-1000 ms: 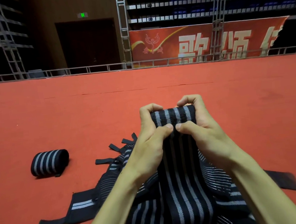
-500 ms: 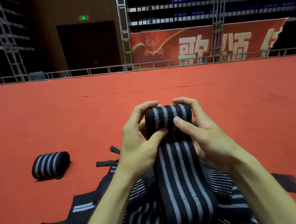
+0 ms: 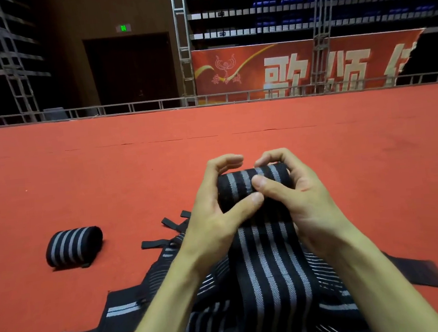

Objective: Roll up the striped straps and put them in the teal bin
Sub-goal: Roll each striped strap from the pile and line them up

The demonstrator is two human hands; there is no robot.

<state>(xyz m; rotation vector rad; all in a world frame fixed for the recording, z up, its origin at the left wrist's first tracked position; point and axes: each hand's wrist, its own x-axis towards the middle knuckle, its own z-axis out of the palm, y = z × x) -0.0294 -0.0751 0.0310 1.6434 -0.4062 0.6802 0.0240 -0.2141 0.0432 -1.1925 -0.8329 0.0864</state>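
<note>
A black strap with grey stripes [image 3: 269,265] runs up from the bottom edge to a partly wound roll [image 3: 238,188] held above the red floor. My left hand [image 3: 212,220] grips the roll's left end, thumb across its front. My right hand [image 3: 299,201] grips the right end, thumb pressed on the stripes and fingers curled over the top. A finished roll [image 3: 73,246] lies on the floor at the left. More loose striped straps [image 3: 154,281] lie heaped under my forearms. No teal bin is in view.
Red carpet [image 3: 106,176] stretches to a low metal rail [image 3: 126,107] at the back. Behind it stand truss towers, a red banner [image 3: 297,70] and dark tiers of seats. Black strap ends [image 3: 420,272] stick out on the right.
The roll has grown thicker as both hands turned it. My fingers have shifted over its top and the thumbs have moved to a new hold. The view dipped slightly.
</note>
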